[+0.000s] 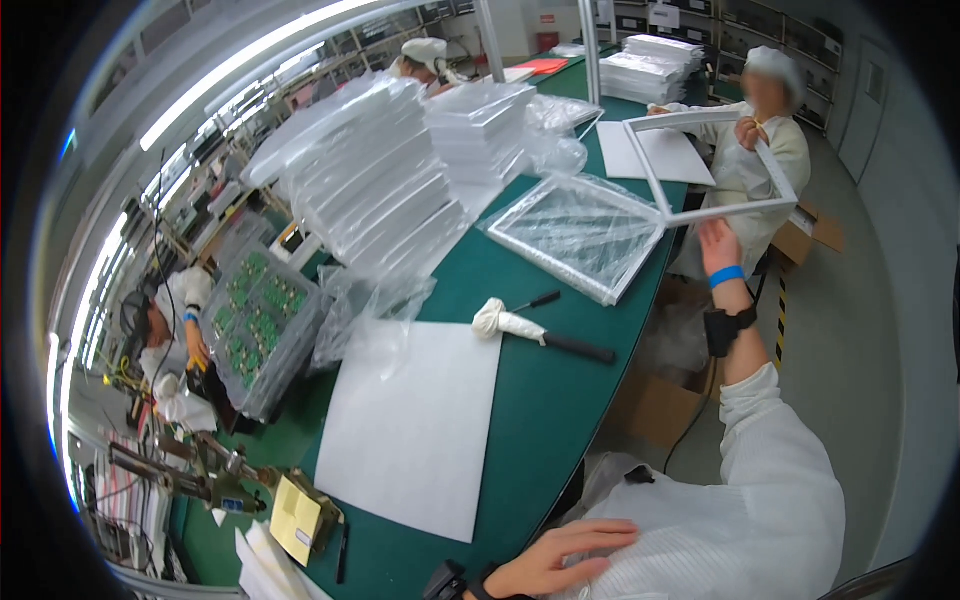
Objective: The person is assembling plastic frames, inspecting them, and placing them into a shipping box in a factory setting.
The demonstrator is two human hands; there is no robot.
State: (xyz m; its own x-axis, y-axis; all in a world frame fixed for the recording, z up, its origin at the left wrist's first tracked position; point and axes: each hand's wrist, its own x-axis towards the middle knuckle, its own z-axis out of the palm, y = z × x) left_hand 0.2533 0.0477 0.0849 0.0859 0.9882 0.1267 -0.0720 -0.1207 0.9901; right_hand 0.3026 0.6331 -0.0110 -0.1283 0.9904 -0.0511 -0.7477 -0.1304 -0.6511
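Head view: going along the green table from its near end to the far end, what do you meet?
Yellow pad → large white sheet → cloth-wrapped tool with black handle → plastic-bagged frame → smaller white sheet → stacks of white trays.

Head-worn fisheye, downward over green table (560,400)

A paper sheet (415,430) is lying on the worktop (540,400) near the person, with a mallet (540,332) just behind it. Farther back a bagged frame (575,232) is resting right of stacked trays (375,185). Circuit boards (255,320) are sitting at the left.
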